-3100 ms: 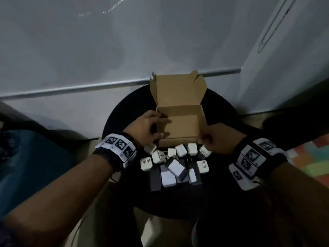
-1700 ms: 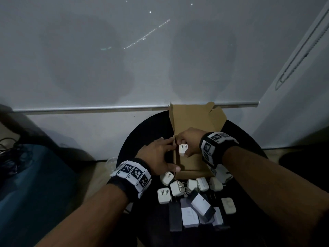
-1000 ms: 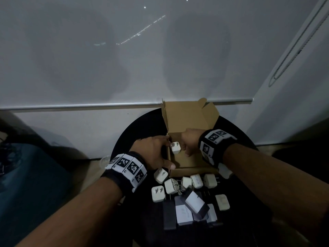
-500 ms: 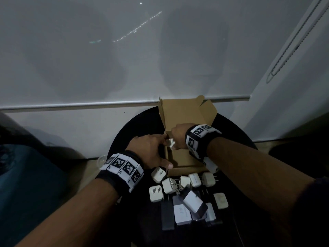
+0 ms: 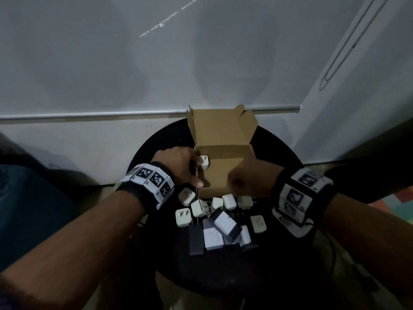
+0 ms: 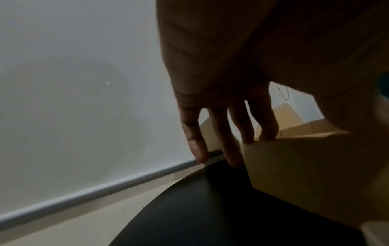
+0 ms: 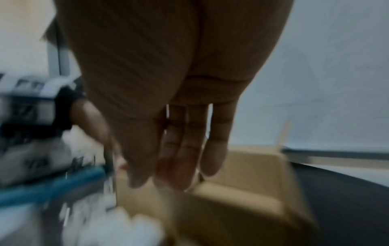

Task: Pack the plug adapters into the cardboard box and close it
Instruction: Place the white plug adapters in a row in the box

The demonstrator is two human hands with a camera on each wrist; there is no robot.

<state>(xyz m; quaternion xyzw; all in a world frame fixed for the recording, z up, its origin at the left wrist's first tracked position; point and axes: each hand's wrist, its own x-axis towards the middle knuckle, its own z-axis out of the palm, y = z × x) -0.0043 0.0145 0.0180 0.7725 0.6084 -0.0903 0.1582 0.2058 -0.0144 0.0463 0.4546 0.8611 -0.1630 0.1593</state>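
The open cardboard box [image 5: 223, 151] stands on a round black table [image 5: 274, 144], its lid upright at the back. One white plug adapter [image 5: 203, 162] lies in its far-left corner. My left hand [image 5: 190, 171] holds the box's left wall: two fingertips hook over the rim [image 6: 267, 138] and the thumb lies on the front-left corner. My right hand [image 5: 237, 182], blurred, hovers over the box's front right with straight fingers [image 7: 174, 166], holding nothing. Several loose white adapters [image 5: 199, 208] lie in front of the box.
Flat white-and-black packs [image 5: 226, 224] lie among the adapters at the table's front. A white blind with a metal bottom rail [image 5: 111, 114] hangs close behind the box. A dark blue object [image 5: 22, 209] sits low at the left, a coloured mat [image 5: 402, 198] at the right.
My right hand carried a white adapter into the box, left it in the far-left corner and drew back to the front right, empty. The left hand stayed on the box.
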